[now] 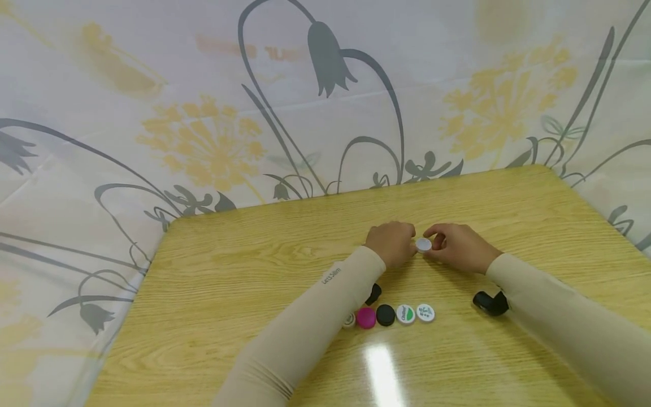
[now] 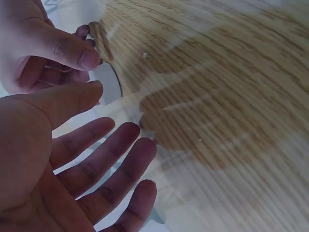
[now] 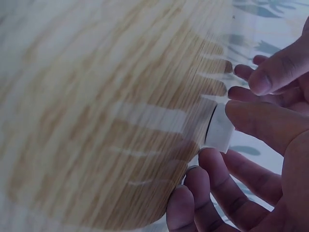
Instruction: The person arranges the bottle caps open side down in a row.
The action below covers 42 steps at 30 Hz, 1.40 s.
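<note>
A white bottle cap [image 1: 423, 244] is between my two hands, on or just above the table. My right hand [image 1: 460, 247] pinches it, with the thumb on one side and the index finger on the other, as the right wrist view shows. My left hand [image 1: 393, 243] is close beside the cap. In the left wrist view its fingers [image 2: 118, 166] are spread and fairly straight, and its thumb overlaps the cap [image 2: 110, 83]. Whether that thumb touches the cap I cannot tell.
Nearer me lies a row of caps: a beige one [image 1: 348, 320] partly behind my left sleeve, a pink one [image 1: 366, 317], a black one [image 1: 385, 315], a white-and-green one [image 1: 406, 314] and a white printed one [image 1: 425, 312]. A flowered cloth [image 1: 213, 141] hangs behind the wooden table [image 1: 244, 254].
</note>
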Each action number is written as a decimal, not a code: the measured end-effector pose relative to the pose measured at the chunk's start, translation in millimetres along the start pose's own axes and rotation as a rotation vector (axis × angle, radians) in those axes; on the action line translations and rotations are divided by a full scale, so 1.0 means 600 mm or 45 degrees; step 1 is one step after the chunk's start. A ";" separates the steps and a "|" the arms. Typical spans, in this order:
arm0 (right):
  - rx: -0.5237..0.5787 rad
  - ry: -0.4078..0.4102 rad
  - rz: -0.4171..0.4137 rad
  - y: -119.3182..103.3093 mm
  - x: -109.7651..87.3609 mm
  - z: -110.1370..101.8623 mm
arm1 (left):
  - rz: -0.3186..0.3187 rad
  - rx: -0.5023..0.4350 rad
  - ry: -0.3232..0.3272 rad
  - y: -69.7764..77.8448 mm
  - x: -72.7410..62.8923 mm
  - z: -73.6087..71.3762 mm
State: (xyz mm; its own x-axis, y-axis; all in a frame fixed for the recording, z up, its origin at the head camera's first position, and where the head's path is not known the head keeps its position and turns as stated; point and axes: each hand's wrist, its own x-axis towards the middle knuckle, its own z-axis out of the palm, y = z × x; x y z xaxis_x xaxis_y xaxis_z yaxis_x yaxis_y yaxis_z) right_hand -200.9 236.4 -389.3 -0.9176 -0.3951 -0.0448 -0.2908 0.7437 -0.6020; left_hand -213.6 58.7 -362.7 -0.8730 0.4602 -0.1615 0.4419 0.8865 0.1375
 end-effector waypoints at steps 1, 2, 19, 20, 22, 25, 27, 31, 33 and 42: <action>-0.003 -0.001 0.002 0.000 0.000 0.000 | -0.004 0.000 0.001 0.000 0.000 0.001; -0.006 -0.001 0.001 0.000 0.001 0.001 | -0.006 0.005 0.002 -0.001 0.001 0.002; -0.022 0.015 -0.022 0.002 0.005 0.004 | 0.043 0.047 0.010 0.001 0.001 0.009; -0.024 0.016 -0.023 0.001 0.005 0.004 | 0.047 0.043 0.008 0.000 0.001 0.009; -0.029 0.020 -0.024 0.001 0.005 0.004 | 0.051 0.028 0.002 -0.001 0.002 0.009; -0.041 0.034 -0.033 -0.002 0.005 0.002 | 0.057 0.002 -0.003 -0.003 0.002 0.008; -0.053 0.047 -0.043 -0.004 0.005 0.001 | 0.059 -0.020 0.001 -0.005 0.002 0.007; -0.075 0.077 -0.057 -0.007 0.006 -0.004 | 0.056 -0.050 0.032 -0.007 0.004 0.004; -0.080 0.093 -0.063 -0.009 0.007 -0.006 | 0.052 -0.054 0.056 -0.008 0.005 0.002; -0.096 0.179 -0.131 -0.025 0.007 -0.027 | 0.063 -0.190 0.183 -0.012 0.003 -0.016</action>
State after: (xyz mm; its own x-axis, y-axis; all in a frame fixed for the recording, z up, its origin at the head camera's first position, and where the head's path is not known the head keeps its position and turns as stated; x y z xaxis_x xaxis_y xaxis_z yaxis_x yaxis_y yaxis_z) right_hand -204.8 232.2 -367.6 -0.9093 -0.3956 0.1289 -0.3995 0.7439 -0.5357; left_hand -220.3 52.9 -354.6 -0.8761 0.4820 -0.0110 0.4591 0.8409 0.2865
